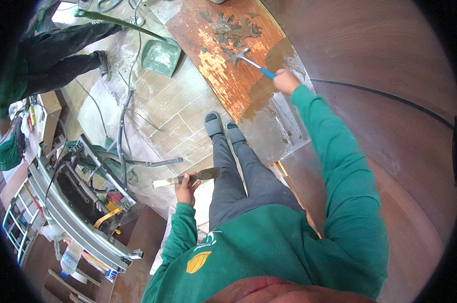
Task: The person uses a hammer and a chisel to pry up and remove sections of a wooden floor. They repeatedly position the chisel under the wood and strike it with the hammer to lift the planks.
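Note:
My right hand [287, 81] grips the blue handle of a claw hammer [264, 70]. The hammer's metal head hangs over or rests on a partly stripped wooden panel [236, 91], beside torn dark flakes [238, 30]; contact is unclear. In my left hand [186, 193] is a flat chisel or scraper [207, 174], held away from the panel above the floor near my legs. One end of it is pale, the other dark and wide. A brown-grey coating [268, 85] still covers the panel's near part, next to a grey dusty patch [264, 130].
A green long-handled dustpan [161, 57] stands on the dusty tiled floor [175, 113]. A person [62, 57] is at the upper left. Cables and a grey hose [124, 125] cross the floor by a metal-framed machine [80, 204]. Brown panelling [372, 49] rises at right.

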A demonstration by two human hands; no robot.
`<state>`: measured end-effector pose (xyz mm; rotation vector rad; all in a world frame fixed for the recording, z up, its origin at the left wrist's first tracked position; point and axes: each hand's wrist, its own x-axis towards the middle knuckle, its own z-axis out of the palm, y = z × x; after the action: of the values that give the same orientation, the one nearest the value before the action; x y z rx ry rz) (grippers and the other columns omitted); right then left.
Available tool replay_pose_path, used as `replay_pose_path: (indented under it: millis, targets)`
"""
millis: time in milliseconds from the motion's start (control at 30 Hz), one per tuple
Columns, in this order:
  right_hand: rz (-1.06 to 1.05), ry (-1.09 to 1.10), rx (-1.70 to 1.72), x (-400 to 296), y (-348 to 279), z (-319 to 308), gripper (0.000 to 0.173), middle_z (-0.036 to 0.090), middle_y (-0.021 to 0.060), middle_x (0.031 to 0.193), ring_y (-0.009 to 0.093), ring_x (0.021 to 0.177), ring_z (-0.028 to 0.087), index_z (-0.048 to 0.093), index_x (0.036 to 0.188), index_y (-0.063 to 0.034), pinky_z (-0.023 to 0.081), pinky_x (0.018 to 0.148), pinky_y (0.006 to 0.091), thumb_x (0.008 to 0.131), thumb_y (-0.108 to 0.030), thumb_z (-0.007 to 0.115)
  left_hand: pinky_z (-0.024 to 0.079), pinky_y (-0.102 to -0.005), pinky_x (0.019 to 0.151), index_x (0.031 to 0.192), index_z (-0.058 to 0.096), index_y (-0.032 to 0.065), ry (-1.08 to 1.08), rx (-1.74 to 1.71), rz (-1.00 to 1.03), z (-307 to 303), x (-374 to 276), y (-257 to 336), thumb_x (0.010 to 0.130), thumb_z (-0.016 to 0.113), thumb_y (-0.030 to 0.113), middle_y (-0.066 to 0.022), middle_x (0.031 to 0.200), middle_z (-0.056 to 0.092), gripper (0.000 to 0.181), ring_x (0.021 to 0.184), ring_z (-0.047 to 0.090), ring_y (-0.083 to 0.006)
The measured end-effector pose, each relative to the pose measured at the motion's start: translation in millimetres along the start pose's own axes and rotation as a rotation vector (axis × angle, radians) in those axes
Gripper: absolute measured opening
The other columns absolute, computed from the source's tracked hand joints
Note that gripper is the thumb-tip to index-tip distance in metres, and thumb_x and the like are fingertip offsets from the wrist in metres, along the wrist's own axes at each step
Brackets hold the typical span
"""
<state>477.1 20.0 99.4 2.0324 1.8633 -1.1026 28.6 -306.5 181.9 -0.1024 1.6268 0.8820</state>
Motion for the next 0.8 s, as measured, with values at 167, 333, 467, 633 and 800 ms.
replay_pose_path:
  millis: [167, 333, 467, 633, 800]
  targets:
    - [0.144, 0.021, -0.292, -33, -34, -117, 0.031, 0.072, 0.0207, 0.110, 0.041, 0.105, 0.068, 0.075, 0.103, -0.0059, 0.054, 0.090, 0.0497, 0.087, -0.028, 0.061, 0.062, -0.0412, 0.076, 0.112, 0.057, 0.0055, 0.083, 0.023, 0.051, -27, -32, 8, 0.096, 0.067, 0.022, -0.0155, 0.109, 0.070, 0.024, 0.095, 0.070, -0.0250]
    - [0.118, -0.048, -0.652, -6, -50, -172, 0.030, 0.072, 0.0183, 0.114, 0.036, 0.106, 0.069, 0.076, 0.108, -0.0078, 0.055, 0.091, 0.0469, 0.091, -0.024, 0.059, 0.062, -0.0410, 0.076, 0.111, 0.058, 0.0072, 0.108, 0.043, 0.044, -34, -44, 6, 0.096, 0.068, 0.022, -0.0131, 0.104, 0.072, 0.023, 0.090, 0.071, -0.0224]
    - [0.090, 0.009, -0.731, 22, -42, -171, 0.029, 0.072, 0.0175, 0.115, 0.034, 0.107, 0.070, 0.077, 0.108, -0.0073, 0.055, 0.091, 0.0457, 0.093, -0.018, 0.055, 0.062, -0.0404, 0.076, 0.110, 0.058, 0.0061, 0.063, 0.054, 0.032, -33, -44, -1, 0.096, 0.067, 0.021, -0.0148, 0.105, 0.072, 0.023, 0.092, 0.071, -0.0239]
    - [0.022, 0.109, -0.778, 53, -20, -164, 0.024, 0.074, 0.0184, 0.106, 0.036, 0.099, 0.071, 0.077, 0.101, -0.0048, 0.056, 0.087, 0.0469, 0.091, -0.016, 0.059, 0.063, -0.0401, 0.076, 0.111, 0.058, 0.0041, 0.026, 0.072, 0.008, -15, -52, -2, 0.096, 0.067, 0.020, -0.0169, 0.107, 0.071, 0.024, 0.094, 0.071, -0.0258]
    - [0.073, 0.106, -0.864, 67, -28, -162, 0.027, 0.070, 0.0129, 0.123, 0.031, 0.119, 0.063, 0.076, 0.109, -0.0073, 0.053, 0.094, 0.0463, 0.093, -0.016, 0.056, 0.062, -0.0426, 0.078, 0.108, 0.060, 0.0050, 0.035, 0.068, -0.001, -5, -55, -9, 0.097, 0.067, 0.022, -0.0143, 0.104, 0.072, 0.022, 0.093, 0.071, -0.0247]
